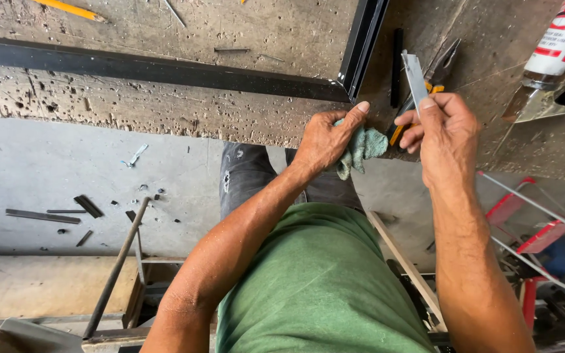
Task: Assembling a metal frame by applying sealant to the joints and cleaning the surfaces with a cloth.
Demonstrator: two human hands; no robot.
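Note:
My left hand (325,137) is closed around a crumpled teal rag (362,149), thumb stretched up toward the corner of a black metal frame (354,62). My right hand (445,134) grips a short flat grey metal strip (415,75) that sticks up past my fingers. The rag sits between both hands, just left of the strip. Both hands hover over the front edge of a pitted wooden workbench (165,104).
Pliers with yellow handles (434,78) and a black rod (397,65) lie behind my right hand. A sealant cartridge in a gun (554,55) rests at the far right. A yellow pencil (70,9) lies top left. Metal scraps (67,212) litter the floor; red-framed equipment (531,229) stands lower right.

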